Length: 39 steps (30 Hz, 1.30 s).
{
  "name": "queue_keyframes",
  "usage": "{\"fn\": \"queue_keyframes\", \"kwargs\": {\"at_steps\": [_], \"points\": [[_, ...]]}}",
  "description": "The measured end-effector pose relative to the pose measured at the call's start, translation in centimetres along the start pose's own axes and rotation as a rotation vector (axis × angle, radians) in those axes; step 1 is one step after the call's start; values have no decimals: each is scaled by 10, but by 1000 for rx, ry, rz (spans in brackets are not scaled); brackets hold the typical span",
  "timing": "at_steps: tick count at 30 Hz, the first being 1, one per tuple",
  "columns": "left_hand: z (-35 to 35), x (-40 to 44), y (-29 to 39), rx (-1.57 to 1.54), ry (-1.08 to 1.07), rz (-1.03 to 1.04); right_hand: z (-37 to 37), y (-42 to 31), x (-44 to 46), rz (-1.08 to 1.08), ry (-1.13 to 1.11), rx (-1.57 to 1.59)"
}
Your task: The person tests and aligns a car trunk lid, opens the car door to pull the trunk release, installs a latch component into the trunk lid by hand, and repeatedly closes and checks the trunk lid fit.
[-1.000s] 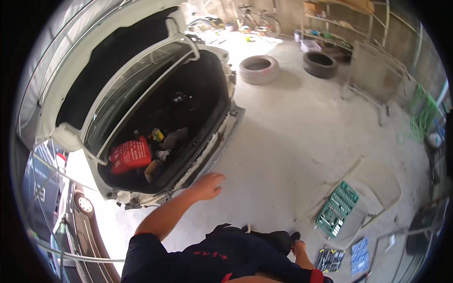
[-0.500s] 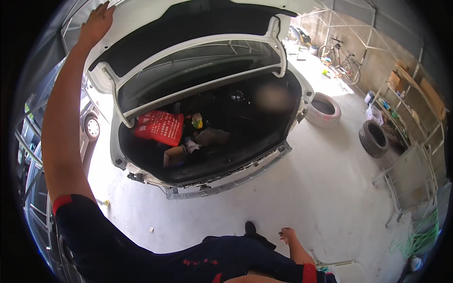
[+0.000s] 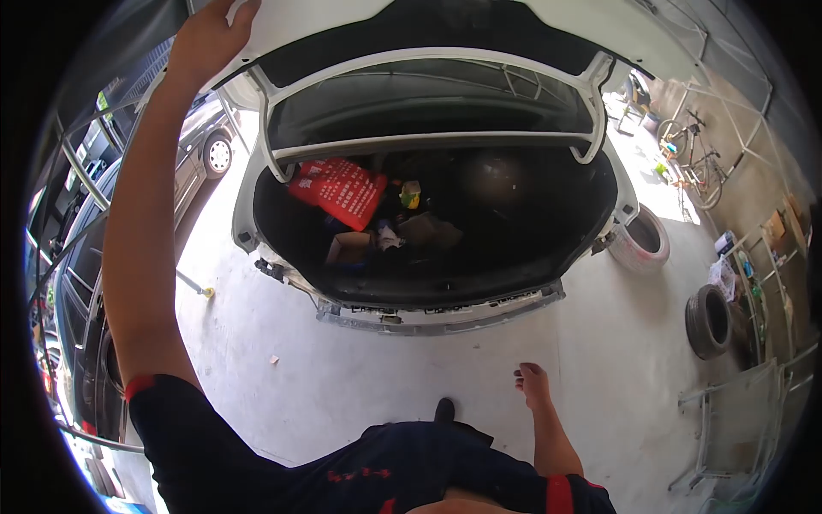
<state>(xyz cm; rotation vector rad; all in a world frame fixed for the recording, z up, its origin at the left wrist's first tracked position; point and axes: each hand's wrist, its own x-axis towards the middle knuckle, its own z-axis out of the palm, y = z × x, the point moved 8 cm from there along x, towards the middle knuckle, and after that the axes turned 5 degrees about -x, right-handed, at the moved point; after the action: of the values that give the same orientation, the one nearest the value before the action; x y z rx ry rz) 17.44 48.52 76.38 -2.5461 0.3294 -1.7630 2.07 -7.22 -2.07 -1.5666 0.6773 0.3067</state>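
Raised at the upper left, my left hand (image 3: 210,43) is against the edge of the white trunk lid (image 3: 334,19), thumb apart from the fingers; the frame's top cuts off its fingertips, and no wrapped grip shows. My right hand (image 3: 535,384) hangs low in front of the car, its fingers loosely bent and nothing visible in them. Below the lid, the open trunk (image 3: 531,248) holds a red bag with white print (image 3: 347,193), a small cardboard box (image 3: 349,247), a yellow-green packet (image 3: 411,194) and a crumpled white piece (image 3: 390,237).
A bare metal bumper beam (image 3: 437,327) runs across the car's rear. At right are a dusty tire (image 3: 646,244), a black tire (image 3: 708,321), a metal frame (image 3: 736,411), cluttered shelves (image 3: 771,257) and a bicycle (image 3: 698,163). Another car (image 3: 201,141) stands at left.
The view has turned left, so the car appears further right and more level. My left hand stays up at the lid. My right hand appears higher in front of me.
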Motion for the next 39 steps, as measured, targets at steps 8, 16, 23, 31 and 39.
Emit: {"fn": "queue_keyframes", "kwargs": {"at_steps": [8,16,23,31,39], "points": [[-52,-179,39,-111,-144,209,164,-318,-188,-956,-550,163],[-33,-431,55,-295,-372,152,245,-270,-244,-402,-303,760],[-7,-582,22,-590,-751,165,320,-116,-129,-134,-30,983],[14,-505,-228,-569,-396,-129,374,-30,15,-43,179,929],[152,-433,-300,-523,-575,0,419,-1,100,41,464,965]]}}
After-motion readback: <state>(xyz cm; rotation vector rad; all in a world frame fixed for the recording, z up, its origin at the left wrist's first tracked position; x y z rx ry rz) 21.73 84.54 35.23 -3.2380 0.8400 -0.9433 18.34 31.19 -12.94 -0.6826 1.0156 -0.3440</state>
